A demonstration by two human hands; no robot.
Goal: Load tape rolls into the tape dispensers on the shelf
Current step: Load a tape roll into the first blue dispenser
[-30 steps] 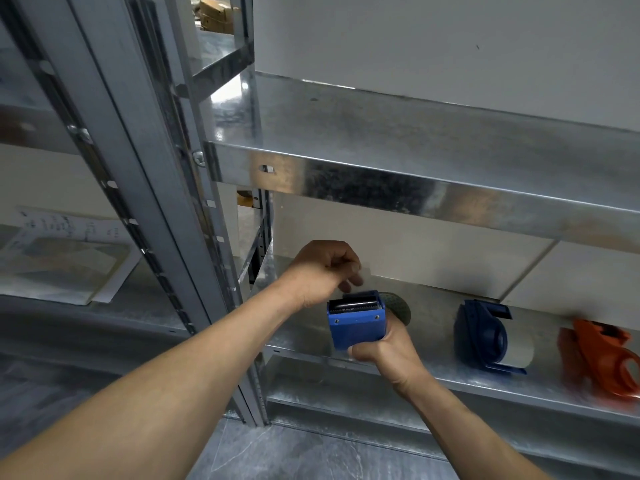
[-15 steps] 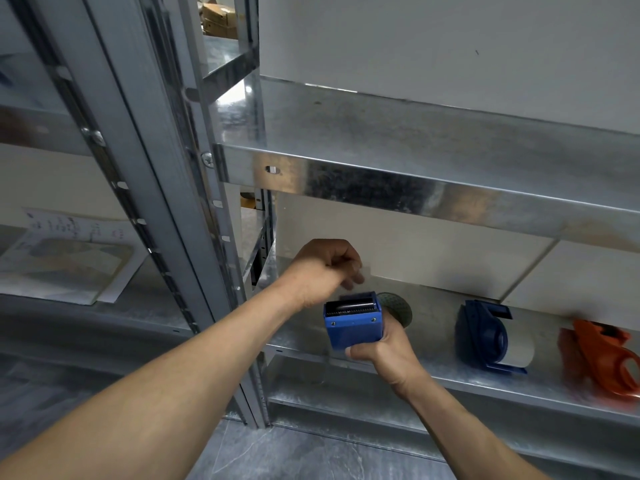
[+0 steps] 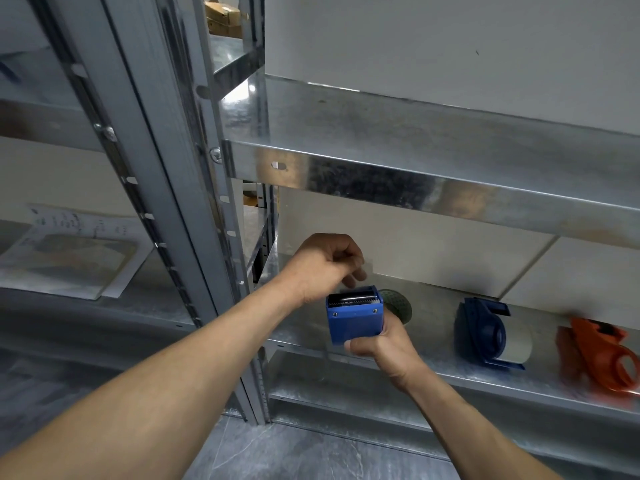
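My right hand (image 3: pixel 381 344) grips a blue tape dispenser (image 3: pixel 354 317) from below and from its right side, fingers wrapped around its body, holding it up in front of the lower shelf (image 3: pixel 433 367). The dispenser's toothed cutting edge (image 3: pixel 352 299) faces up and toward me. My left hand (image 3: pixel 327 268) is curled just above and behind the dispenser, fingertips (image 3: pixel 356 277) pinched together over its top; a thin, clear strip seems to be held there, but it is too faint to be sure. Just behind the dispenser, on its right, part of a dark round disc (image 3: pixel 400 304) shows; I cannot tell whether it belongs to the dispenser or stands on the shelf.

Farther right on the same metal shelf stands a second blue dispenser (image 3: pixel 483 332) with a pale roll of tape (image 3: pixel 516 342) fitted in it. Near the right edge lies an orange dispenser (image 3: pixel 599 358), blurred. A bare metal shelf (image 3: pixel 415 147) runs above, with a white wall behind it. To the left, past the upright posts (image 3: pixel 166 188), papers (image 3: pixel 69 251) lie on another shelf. Cardboard boxes (image 3: pixel 221 17) sit far up at the top. The floor (image 3: pixel 294 455) below is dark grey.
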